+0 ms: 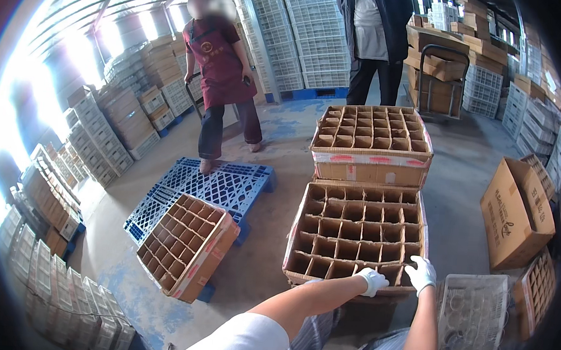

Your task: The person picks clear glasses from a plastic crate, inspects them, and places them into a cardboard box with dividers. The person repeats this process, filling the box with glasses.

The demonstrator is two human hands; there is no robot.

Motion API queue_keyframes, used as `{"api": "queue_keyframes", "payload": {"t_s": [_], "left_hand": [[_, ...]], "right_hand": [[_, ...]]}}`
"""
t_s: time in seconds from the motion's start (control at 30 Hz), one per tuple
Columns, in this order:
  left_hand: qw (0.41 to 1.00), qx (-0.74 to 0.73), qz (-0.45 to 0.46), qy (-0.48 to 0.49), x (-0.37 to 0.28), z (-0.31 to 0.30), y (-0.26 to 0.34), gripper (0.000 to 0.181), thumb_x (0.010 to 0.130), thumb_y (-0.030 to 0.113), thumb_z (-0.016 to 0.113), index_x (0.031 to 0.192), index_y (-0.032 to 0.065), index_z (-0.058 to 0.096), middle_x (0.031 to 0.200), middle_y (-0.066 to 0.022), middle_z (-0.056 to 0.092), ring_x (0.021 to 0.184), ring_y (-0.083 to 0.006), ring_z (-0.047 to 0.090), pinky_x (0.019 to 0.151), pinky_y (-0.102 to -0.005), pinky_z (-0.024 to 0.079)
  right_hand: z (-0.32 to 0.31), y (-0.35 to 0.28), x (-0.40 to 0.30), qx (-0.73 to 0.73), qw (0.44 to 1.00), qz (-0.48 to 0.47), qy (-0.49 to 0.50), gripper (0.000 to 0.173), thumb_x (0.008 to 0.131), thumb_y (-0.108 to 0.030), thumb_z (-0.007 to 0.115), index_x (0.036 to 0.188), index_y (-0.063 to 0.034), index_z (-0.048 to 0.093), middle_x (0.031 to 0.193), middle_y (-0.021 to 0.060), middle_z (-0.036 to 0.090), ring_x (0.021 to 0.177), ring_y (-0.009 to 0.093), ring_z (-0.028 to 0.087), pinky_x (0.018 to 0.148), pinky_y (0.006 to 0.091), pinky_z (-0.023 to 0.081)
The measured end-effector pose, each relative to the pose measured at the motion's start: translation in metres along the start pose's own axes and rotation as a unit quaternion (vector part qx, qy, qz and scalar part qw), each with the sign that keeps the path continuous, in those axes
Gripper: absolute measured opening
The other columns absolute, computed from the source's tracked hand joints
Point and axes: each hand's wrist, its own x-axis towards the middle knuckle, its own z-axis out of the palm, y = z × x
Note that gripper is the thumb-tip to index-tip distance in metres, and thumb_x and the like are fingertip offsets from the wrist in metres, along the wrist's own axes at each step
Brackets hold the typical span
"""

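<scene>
Right in front of me is an open cardboard box [303, 275] fitted with a grid of cardboard dividers [369, 240]. My left hand [374, 281], in a white glove, is at the near rim with its fingertips at the front row of cells; whether they grip a divider is hidden. At the near right corner, my gloved right hand [421, 273] has its thumb and forefinger apart above the dividers. No object shows between them. The cells that I can see into hold nothing visible. Just beyond stands a second divided cardboard box [371, 167], its edges taped.
Another divided box [211, 261] sits tilted at a blue plastic pallet [205, 181], where a person in an apron [219, 64] steps. A second person [375, 38] stands ahead. To my right are a clear plastic crate [471, 319] of round glass-like items and an open carton [513, 222].
</scene>
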Motion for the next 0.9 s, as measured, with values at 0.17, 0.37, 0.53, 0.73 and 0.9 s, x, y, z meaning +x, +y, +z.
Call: {"api": "queue_keyframes", "payload": {"t_s": [0.17,0.37,0.53,0.73,0.9], "left_hand": [[0.997,0.019,0.013,0.071,0.009,0.014,-0.003,0.039,0.083,0.014,0.072,0.122,0.0135,0.067,0.121,-0.0120,0.068,0.109,-0.0343,0.070,0.088,-0.0460,0.058],[0.999,-0.012,0.007,0.045,0.016,0.004,-0.004,0.026,0.086,0.009,0.066,0.110,0.0112,0.076,0.108,-0.0145,0.076,0.106,-0.0348,0.073,0.090,-0.0452,0.058],[0.999,-0.013,0.020,0.040,-0.004,-0.006,-0.012,0.026,0.082,0.009,0.065,0.105,0.0100,0.076,0.104,-0.0162,0.075,0.103,-0.0375,0.072,0.088,-0.0462,0.058],[0.999,0.003,0.023,0.027,-0.040,-0.030,-0.011,0.026,0.083,0.011,0.063,0.106,0.0098,0.076,0.104,-0.0172,0.075,0.101,-0.0387,0.073,0.086,-0.0480,0.058],[0.996,0.035,0.062,-0.044,-0.070,-0.052,-0.005,0.029,0.081,0.017,0.064,0.107,0.0145,0.075,0.103,-0.0132,0.076,0.102,-0.0381,0.073,0.084,-0.0518,0.059]], "right_hand": [[0.016,0.003,0.019,0.098,0.986,0.066,-0.115,0.046,0.087,-0.030,0.075,0.126,-0.0056,0.071,0.125,0.0178,0.072,0.116,0.034,0.068,0.102,0.0409,0.052],[0.027,-0.018,0.021,-0.002,0.987,0.073,-0.141,0.048,0.085,-0.039,0.075,0.127,-0.0158,0.072,0.114,0.0129,0.075,0.108,0.033,0.070,0.096,0.0428,0.054],[0.004,-0.032,0.017,-0.037,0.985,0.079,-0.149,0.044,0.090,-0.041,0.069,0.128,-0.0198,0.071,0.122,0.0070,0.075,0.113,0.031,0.070,0.098,0.0427,0.054],[-0.021,-0.034,0.006,0.024,0.990,0.023,-0.138,0.042,0.090,-0.040,0.070,0.128,-0.0193,0.070,0.116,0.0104,0.076,0.108,0.032,0.071,0.095,0.0424,0.055],[0.000,-0.002,0.014,0.076,0.986,-0.073,-0.126,0.038,0.094,-0.039,0.065,0.122,-0.0144,0.070,0.116,0.0157,0.073,0.108,0.037,0.069,0.093,0.0436,0.054]]}}
